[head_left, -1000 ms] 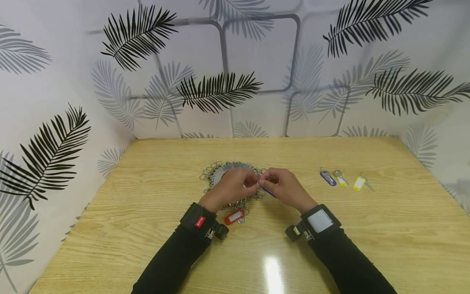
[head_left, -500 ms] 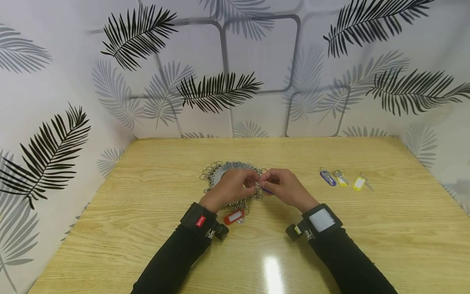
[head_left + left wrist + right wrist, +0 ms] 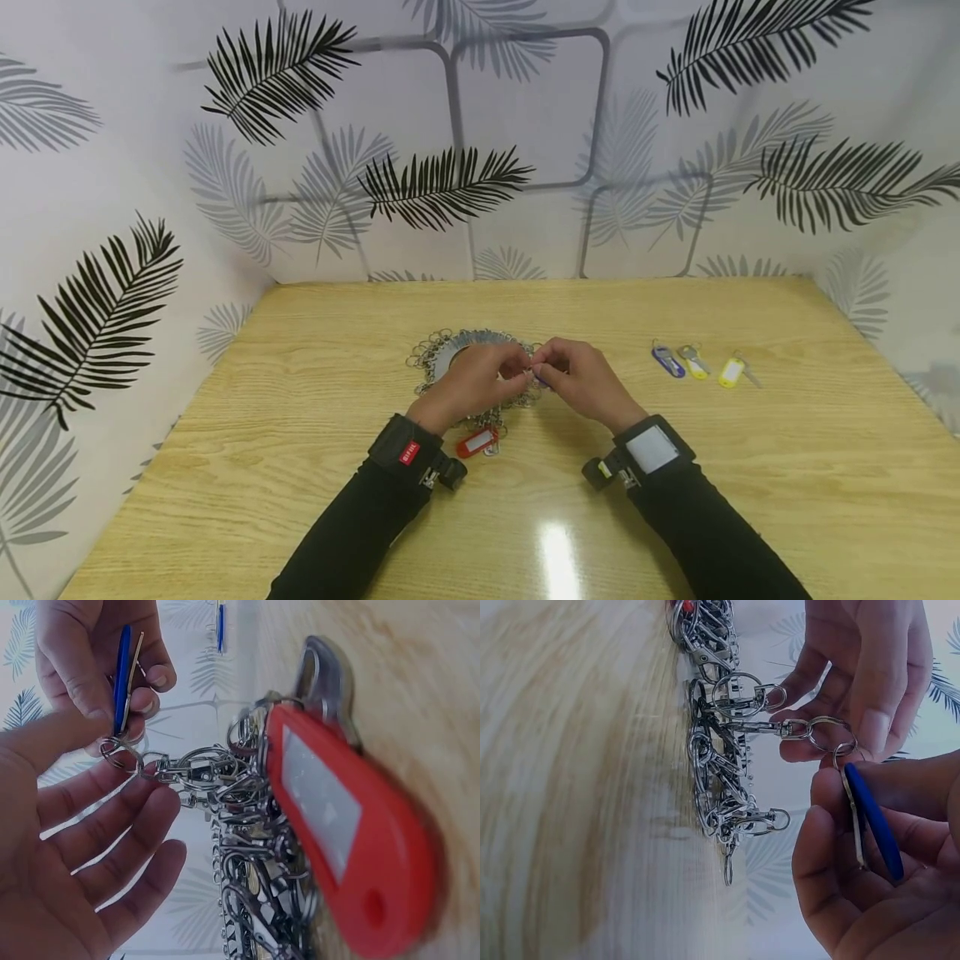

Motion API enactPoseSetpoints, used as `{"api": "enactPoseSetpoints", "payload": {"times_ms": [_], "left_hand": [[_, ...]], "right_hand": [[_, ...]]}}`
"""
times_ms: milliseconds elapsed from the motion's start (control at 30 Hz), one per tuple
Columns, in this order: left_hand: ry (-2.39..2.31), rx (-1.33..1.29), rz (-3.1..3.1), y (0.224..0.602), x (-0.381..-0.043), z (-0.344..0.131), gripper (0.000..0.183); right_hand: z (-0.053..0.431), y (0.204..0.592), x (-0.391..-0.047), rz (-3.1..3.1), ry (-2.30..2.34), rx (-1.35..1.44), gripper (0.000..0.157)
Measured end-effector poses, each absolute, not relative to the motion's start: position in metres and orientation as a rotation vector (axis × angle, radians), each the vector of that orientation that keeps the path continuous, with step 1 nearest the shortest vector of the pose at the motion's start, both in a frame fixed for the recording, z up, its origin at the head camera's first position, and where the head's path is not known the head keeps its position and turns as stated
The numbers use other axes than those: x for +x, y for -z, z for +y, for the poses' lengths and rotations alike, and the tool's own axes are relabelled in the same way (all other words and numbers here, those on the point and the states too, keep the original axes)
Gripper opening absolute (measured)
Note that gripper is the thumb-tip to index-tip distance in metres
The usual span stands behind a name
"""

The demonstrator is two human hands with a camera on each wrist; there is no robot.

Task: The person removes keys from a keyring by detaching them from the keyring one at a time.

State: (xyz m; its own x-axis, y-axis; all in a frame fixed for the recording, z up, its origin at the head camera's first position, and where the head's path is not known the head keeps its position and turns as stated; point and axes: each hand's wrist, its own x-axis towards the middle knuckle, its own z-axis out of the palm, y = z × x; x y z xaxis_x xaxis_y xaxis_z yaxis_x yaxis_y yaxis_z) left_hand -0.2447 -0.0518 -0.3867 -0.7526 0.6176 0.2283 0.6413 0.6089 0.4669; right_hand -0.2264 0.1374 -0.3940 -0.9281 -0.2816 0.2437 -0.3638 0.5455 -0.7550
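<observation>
Fingers point(image 3: 817, 859) pinched, our right hand point(image 3: 583, 382) holds a blue tag point(image 3: 874, 821) and key point(image 3: 854, 821); our left hand point(image 3: 472, 379) grips the ring point(image 3: 118, 754) between, seemingly steadying it.

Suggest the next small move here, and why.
Likely work the small ring round the clip ring. The right hand pinches the blue tag and key, the left hand holds the clip ring, and the rings overlap; whether they're fully linked is unclear.
</observation>
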Motion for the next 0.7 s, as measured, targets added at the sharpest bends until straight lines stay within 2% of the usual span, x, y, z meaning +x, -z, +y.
{"api": "enactPoseSetpoints", "payload": {"times_ms": [267,700], "left_hand": [[0.862,-0.977,-2.842,0.3861,-0.2441,-0.0525,0.021],[0.880,-1.046,-2.807,0.3830,-0.2429,-0.0523,0.016]], "right_hand": [[0.1371,0.3952,-0.2264,-2.666,-1.373,0.625,0.007],[0.1368,0.3952,-0.2258,-2.690,-1.332,0.612,0.008]]}}
